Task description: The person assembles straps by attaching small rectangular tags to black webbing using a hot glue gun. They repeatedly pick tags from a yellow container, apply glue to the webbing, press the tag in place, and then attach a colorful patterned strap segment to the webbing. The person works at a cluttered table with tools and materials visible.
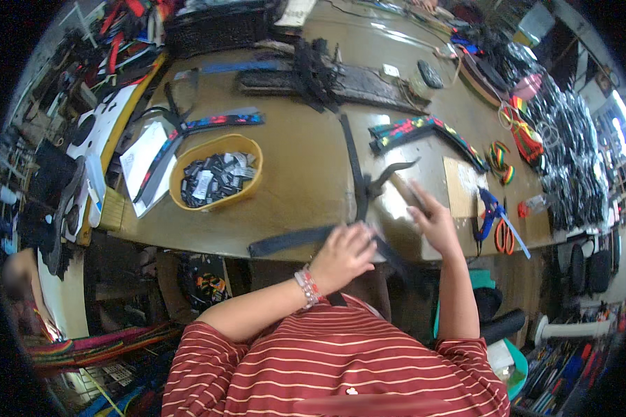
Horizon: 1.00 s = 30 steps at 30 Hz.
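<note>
Tabletop (pixel 302 163), big and brownish and kinda shiny, fills most of the view. Huge pile of dark stuff in shiny clear wrap (pixel 570 163) is heaped off its right side.

Next size down, a black strap (pixel 285 241) lies along the near edge of the table, right in front of the person, and passes under the left hand. Further up on the right, a bundle of colorful patterned straps (pixel 431 125) sits bent at an angle. Yellow tub (pixel 219 202) on the left is loaded with small black and gray pieces.

Hands now: left hand (pixel 343 256) is on the strap, fingers half curled over it, but it's blurry and can't tell if it's really gripping or just pressing. Right hand (pixel 435 226) is partly open, thumb apart from the fingers, at the handle end of what looks like a hammer (pixel 379 186); too smeared to say how firm the hold is.

Smaller bits: blue glue gun (pixel 489 208), pretty sure, with orange-handled scissors (pixel 500 235) just beside it. Tiniest thing worth mentioning is the beaded bracelet (pixel 307 287) on the left wrist.
</note>
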Tool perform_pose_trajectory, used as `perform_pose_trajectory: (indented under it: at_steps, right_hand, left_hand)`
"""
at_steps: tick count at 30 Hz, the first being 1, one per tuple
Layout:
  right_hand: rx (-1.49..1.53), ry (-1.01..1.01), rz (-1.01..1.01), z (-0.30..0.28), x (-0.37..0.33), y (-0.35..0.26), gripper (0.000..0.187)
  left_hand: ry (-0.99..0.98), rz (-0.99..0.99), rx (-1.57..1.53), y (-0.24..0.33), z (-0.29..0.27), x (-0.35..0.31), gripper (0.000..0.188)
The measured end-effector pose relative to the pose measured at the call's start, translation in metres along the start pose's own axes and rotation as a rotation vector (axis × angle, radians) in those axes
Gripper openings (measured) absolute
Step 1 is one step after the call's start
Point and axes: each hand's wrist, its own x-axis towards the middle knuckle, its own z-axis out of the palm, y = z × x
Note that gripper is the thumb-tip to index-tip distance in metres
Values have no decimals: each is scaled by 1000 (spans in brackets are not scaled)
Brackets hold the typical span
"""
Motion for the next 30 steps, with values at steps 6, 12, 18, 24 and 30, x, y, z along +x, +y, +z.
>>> perform_pose_trajectory:
  at_steps: [6,12,18,24,30]
  right_hand:
    - [-579,683,-147,5,37,90,52]
    - [-603,638,-64,5,36,85,45]
    - [-580,596,1,6,38,94,43]
    - [-309,663,-379,-5,23,-20,31]
    - [965,253,-1366,-30,-89,-169,34]
  left_hand:
    - [-5,99,-213,0,-46,40,7]
    - [569,-591,-1062,-194,-138,90,13]
    - [1458,-940,-1488,-316,-187,-30,25]
    - [785,-529,-1503,-140,-224,-9,42]
    - [374,423,-1426,32,-218,37,39]
